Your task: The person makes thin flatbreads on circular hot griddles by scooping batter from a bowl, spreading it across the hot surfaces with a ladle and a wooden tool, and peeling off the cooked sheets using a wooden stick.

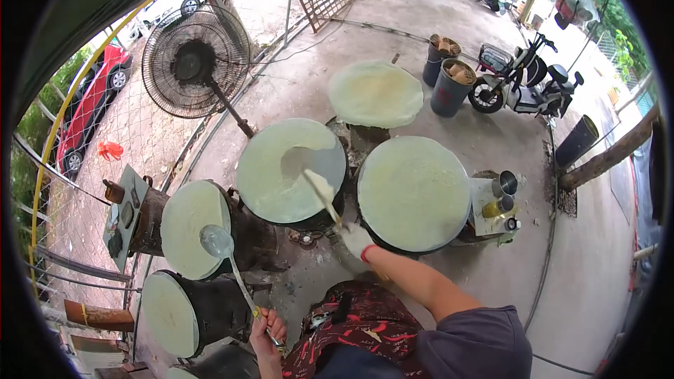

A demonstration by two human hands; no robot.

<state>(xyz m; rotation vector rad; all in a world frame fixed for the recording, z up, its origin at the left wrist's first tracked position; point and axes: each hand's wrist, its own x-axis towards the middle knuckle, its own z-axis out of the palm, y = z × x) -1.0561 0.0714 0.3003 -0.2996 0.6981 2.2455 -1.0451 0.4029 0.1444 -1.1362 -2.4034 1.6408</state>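
My left hand [267,329] is closed around the handle of a metal ladle [217,241], whose bowl hangs over a batter-covered round griddle [184,231] at the left. In my gloved right hand [355,239] is a spreader [322,195], its batter-coated end on the middle griddle [268,189]. Pale batter covers most of that griddle, with bare grey surface showing at the centre and right. The griddle to the right [413,195] is fully coated, as is one at the lower left [168,313]. A large thin round sheet [375,93] lies on a stand behind.
A pedestal fan [195,60] stands beyond the griddles. On a small table [482,189] at the right are metal cups and a container of yellow liquid [497,207]. Bins [453,92] and a parked scooter [526,81] stand farther back. A tool-laden board [126,210] is at the left.
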